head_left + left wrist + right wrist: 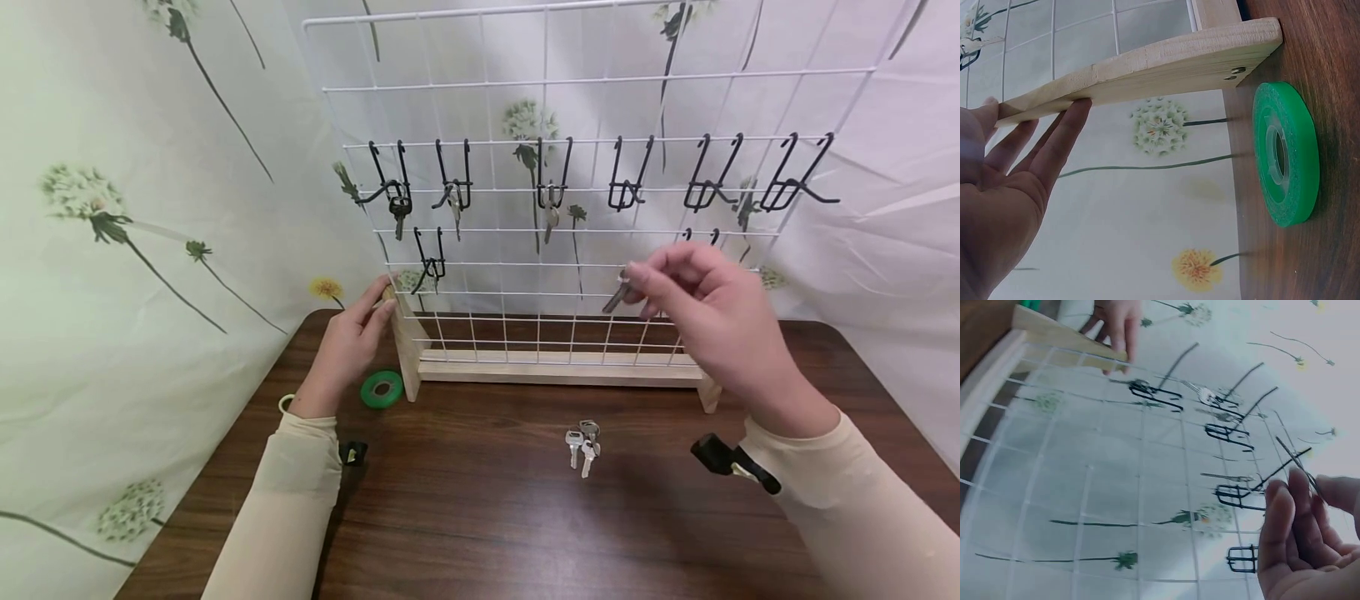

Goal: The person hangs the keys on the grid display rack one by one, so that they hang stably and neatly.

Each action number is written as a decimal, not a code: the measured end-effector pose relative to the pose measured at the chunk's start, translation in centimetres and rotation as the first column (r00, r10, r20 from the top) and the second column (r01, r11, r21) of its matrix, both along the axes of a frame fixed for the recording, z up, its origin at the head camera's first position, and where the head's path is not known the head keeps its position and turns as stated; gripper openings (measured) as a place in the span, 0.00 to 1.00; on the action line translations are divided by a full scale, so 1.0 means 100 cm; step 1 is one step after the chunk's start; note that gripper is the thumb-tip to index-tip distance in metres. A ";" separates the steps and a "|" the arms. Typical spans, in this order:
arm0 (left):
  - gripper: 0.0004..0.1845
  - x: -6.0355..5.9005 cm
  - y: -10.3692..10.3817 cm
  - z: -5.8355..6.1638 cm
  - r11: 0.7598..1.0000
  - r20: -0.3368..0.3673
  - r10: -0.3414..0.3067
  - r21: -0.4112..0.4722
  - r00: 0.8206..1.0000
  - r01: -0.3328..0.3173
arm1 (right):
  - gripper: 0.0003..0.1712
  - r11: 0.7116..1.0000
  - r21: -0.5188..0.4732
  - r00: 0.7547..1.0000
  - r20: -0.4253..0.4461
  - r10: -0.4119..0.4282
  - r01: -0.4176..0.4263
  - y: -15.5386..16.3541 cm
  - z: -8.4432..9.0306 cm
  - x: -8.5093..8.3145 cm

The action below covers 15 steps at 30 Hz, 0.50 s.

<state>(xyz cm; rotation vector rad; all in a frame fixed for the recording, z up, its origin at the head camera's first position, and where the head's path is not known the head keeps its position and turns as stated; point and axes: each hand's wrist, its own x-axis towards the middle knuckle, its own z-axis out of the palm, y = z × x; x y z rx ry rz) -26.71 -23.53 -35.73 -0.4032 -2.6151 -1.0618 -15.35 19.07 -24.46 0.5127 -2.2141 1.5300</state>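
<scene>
My right hand (720, 325) pinches a small bunch of keys (618, 295) between thumb and fingertips, in front of the white wire grid (517, 317). Seen from the right wrist, the held keys (1297, 461) point up and away from the fingers. At the grid's left end, my left hand (348, 346) holds the top of the wooden side support (1141, 69), thumb on one face and fingers on the other. Keys (400, 218) hang from the upper left black hook, and more keys (551, 215) hang on the third one. A bunch of silver keys (585, 446) lies on the table.
Bare black hooks (626, 187) continue along the right of the upper row. A lower hook (430, 265) also carries something small. Beside the stand's left foot lies a green tape roll (382, 389) on the brown wooden table (480, 525). Flower-patterned cloth (150, 275) hangs behind.
</scene>
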 end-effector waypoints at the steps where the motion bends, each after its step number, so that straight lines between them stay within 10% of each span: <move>1: 0.29 0.000 0.000 0.000 1.000 -0.002 0.001 -0.002 1.000 -0.001 | 0.02 0.998 -0.057 1.000 -0.018 0.008 -0.009 -0.001 0.003 -0.002; 6: 0.29 0.000 -0.001 0.000 1.000 -0.013 -0.002 -0.004 1.000 0.002 | 0.03 0.957 -0.283 0.996 -0.087 0.035 -0.059 -0.003 0.016 -0.014; 15: 0.29 0.000 -0.001 0.000 1.000 -0.010 -0.004 0.001 1.000 0.004 | 0.03 0.954 -0.301 0.994 -0.109 -0.021 -0.013 -0.003 0.024 -0.027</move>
